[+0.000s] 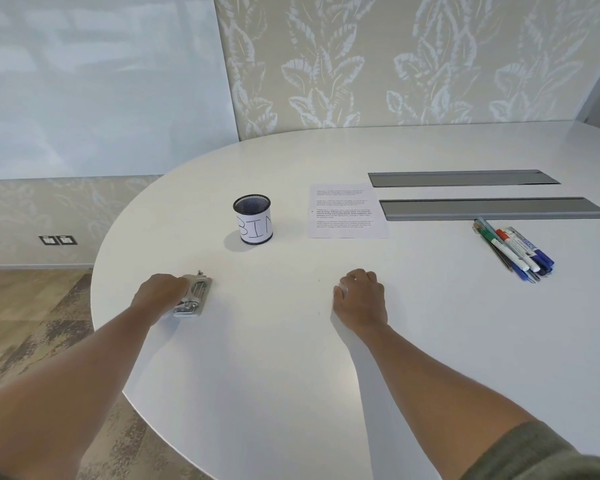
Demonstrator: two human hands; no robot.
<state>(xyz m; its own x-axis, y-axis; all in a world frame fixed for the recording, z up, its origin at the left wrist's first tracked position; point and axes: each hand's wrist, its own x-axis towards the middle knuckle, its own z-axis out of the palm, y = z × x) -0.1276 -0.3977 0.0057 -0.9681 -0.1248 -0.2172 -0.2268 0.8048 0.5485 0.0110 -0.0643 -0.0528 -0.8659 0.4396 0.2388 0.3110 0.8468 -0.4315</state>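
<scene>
On the white oval table [274, 358], my left hand [160, 294] grips a silver metal hole punch [194, 296] near the table's left edge, fingers curled over its left side. My right hand [359, 299] rests knuckles-up on the table about a forearm's length to the right, fingers curled under; something small and white shows by the thumb, too hidden to tell. A black mesh cup [253, 218] with a paper label reading "BIN" stands beyond the hands. A printed sheet of paper [345, 211] lies to the cup's right.
A bundle of pens and markers [515, 249] lies at the right. Two grey recessed cable trays [465, 178] [492, 208] sit behind the paper. A patterned wall and a whiteboard stand past the table; carpeted floor shows at the left with wall sockets [58, 240].
</scene>
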